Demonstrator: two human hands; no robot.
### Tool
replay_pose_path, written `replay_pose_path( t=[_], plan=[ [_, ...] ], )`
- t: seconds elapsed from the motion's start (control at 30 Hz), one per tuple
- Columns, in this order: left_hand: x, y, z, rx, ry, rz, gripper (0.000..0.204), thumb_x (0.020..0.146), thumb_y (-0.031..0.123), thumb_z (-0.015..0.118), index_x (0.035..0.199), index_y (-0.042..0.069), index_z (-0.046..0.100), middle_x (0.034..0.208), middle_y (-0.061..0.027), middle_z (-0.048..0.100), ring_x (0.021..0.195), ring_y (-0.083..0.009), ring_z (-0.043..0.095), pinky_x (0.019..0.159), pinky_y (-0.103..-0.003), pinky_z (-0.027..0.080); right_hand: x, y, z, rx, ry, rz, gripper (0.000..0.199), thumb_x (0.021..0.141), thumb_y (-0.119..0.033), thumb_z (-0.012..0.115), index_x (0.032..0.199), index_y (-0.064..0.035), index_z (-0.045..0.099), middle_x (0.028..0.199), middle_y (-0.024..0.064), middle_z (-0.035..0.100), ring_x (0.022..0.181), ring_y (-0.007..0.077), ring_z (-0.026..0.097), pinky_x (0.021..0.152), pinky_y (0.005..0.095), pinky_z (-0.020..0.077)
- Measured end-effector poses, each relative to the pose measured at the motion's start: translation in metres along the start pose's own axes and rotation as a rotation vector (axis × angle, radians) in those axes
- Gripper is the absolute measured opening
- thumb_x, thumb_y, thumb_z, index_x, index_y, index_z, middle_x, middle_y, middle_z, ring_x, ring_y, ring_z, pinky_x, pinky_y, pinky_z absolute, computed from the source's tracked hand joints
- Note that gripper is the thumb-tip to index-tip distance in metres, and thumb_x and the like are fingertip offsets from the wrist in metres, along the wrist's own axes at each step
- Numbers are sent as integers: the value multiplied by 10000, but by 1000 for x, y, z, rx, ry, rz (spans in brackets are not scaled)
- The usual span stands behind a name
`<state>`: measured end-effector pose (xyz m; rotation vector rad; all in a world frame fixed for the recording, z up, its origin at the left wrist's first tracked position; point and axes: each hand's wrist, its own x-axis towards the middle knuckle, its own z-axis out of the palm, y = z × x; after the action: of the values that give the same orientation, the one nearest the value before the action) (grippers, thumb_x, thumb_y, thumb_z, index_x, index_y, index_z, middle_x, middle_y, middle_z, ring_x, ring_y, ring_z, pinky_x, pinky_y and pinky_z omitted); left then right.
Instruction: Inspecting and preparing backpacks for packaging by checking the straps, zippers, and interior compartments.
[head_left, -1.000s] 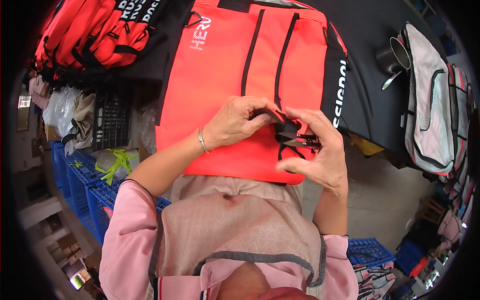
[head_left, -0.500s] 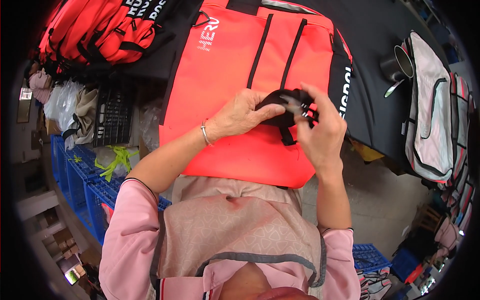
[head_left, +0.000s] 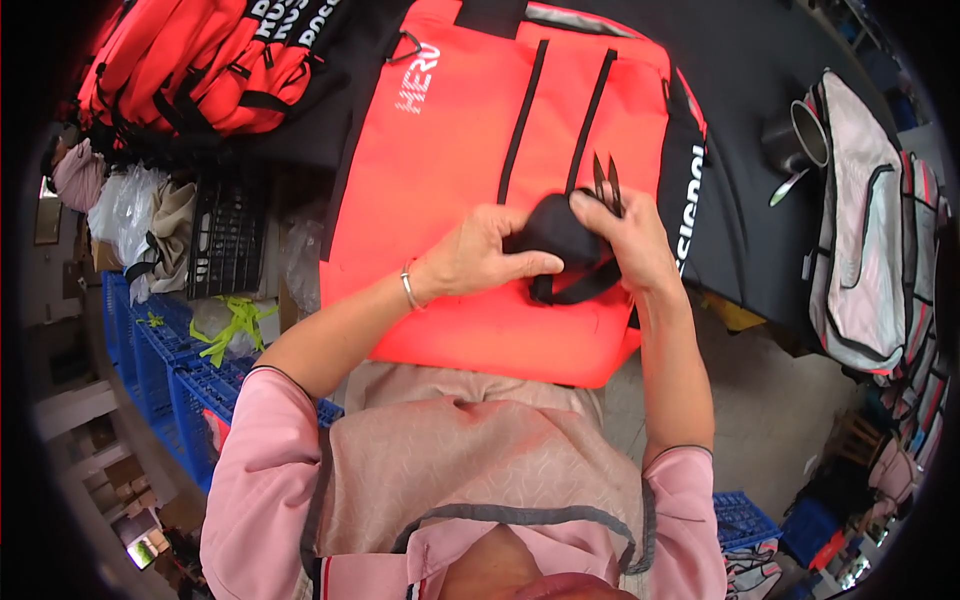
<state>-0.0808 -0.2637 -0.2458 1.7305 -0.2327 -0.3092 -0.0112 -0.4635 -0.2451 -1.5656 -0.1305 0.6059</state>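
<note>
smooth red bag (head_left: 455,175) beneath rounded black fabric piece (head_left: 572,232); left hand (head_left: 482,252) holds its left edge, right hand (head_left: 640,243) its right edge plus slim-bladed snips (head_left: 613,182).

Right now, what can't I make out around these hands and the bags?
In the head view:
Scissors: the handles are hidden by the right fingers.
Left fingers: all tips but the thumb's are hidden behind the black fabric piece.
Red-and-black bag: its far end is cut off by the top edge.
Stacked red bags: also cut off there.
</note>
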Motion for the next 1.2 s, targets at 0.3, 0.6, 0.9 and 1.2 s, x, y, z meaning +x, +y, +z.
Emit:
replay_pose_path(
  t=[0.3,0.6,0.9,1.2],
  plan=[
    [34,-8,-40,1060,142,275,733,884,422,660,1446,35,394,1541,-165,320,1437,-402,249,1120,-592,260,-63,-28,-45,-238,-634,136,383,697,-79,849,1044,-24,695,855,3,664,741,41,585,623,201,447],
    [15,-18,30,914,-228,365,755,891,459,612,1456,30,354,1528,-288,234,1432,-434,229,1130,-559,278,66,-111,-18,-297,74,-490,163,838,-146,714,869,11,686,664,-29,582,590,34,469,558,224,367],
    [93,-4,-78,630,223,314,346,877,194,679,1196,66,642,1231,-121,634,1152,-294,581,934,-447,484,213,-22,13,-635,510,-453,251,889,-238,688,919,8,645,771,126,690,653,186,628,656,339,496],
    [131,-57,-160,1171,576,535,195,864,227,698,839,48,623,941,-130,625,736,-277,641,750,-381,522,221,-24,5,-496,476,-370,247,893,-226,677,892,20,648,739,139,670,654,188,619,664,339,489]
  ],
)
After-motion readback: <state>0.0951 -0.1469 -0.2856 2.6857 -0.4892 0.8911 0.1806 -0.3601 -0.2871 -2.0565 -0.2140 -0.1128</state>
